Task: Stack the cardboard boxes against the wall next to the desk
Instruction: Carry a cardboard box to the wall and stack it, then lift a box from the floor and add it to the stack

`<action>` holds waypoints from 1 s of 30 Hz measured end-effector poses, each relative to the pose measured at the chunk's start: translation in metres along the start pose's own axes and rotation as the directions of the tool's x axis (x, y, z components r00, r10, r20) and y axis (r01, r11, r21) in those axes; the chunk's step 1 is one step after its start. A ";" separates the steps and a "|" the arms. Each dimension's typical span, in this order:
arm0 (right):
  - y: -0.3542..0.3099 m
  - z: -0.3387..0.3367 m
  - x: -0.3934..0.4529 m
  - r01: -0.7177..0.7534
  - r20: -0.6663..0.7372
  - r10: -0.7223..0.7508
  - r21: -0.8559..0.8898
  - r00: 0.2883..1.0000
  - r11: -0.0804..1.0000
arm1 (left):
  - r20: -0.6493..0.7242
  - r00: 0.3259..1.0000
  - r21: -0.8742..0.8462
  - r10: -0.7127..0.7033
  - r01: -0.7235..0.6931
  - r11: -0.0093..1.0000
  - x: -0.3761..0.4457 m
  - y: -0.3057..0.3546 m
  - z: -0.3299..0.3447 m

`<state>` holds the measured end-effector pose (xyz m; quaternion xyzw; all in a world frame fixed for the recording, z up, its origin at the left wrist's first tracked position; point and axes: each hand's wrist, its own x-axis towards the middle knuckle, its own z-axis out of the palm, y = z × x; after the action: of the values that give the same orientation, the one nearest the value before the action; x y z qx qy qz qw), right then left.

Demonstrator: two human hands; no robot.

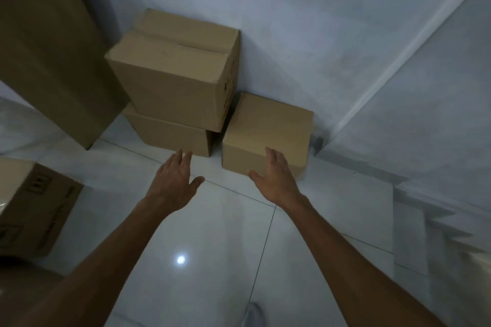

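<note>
Head view looks down two bare forearms stretched out over a glossy tiled floor (212,233), where a small bright lamp reflection sits between them. Nearest the camera, the left hand (174,182) hangs above the tiles with fingers straight and spread, gripping nothing, and the right hand (276,175) is likewise flat and spread, its fingertips (269,152) overlapping the near edge of the small box (265,135); whether they actually touch the cardboard I cannot tell. That small box sits on the floor just beside a two-box stack, its far side close to the wall (318,34). The stack has a lower box (170,134) carrying an upper box (175,74) turned slightly askew, so its corner overhangs. Judging from the reach, the step in hand is either settling or taking up the small box; done well, both palms should go to opposite sides, low and level, pushing it square to the wall and flush with its neighbour, and the skewed upper box wants straightening before anything goes on top. A tall box (50,42) at the left is cut off by the frame edge, as is a printed box (32,207) at lower left, whose markings are too blurred to read. No desk is visible, and a pale shape at the bottom edge may be a shoe.
</note>
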<state>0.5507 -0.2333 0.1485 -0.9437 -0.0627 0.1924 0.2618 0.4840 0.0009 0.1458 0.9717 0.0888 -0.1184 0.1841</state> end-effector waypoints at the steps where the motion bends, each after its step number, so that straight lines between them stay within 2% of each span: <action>1: -0.009 0.003 -0.012 0.007 0.000 -0.007 0.000 1.000 1.000 | -0.012 1.000 0.000 0.005 -0.005 1.000 -0.014 -0.006 -0.004; 13: -0.100 0.069 -0.156 0.070 0.035 -0.069 -0.037 0.997 0.997 | -0.030 0.996 0.008 -0.089 0.089 0.996 -0.190 -0.085 -0.022; 19: -0.127 0.106 -0.202 0.109 0.081 -0.105 -0.056 0.991 0.992 | -0.043 0.988 -0.036 -0.146 0.145 0.989 -0.245 -0.123 -0.023; 30: -0.169 0.176 -0.275 0.136 0.101 -0.131 -0.046 0.986 0.990 | -0.042 0.986 -0.083 -0.163 0.159 0.984 -0.338 -0.198 -0.008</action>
<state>0.2256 -0.0663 0.1879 -0.9334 -0.1437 0.2185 0.2458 0.1198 0.1420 0.1750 0.9559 0.1761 -0.1055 0.2101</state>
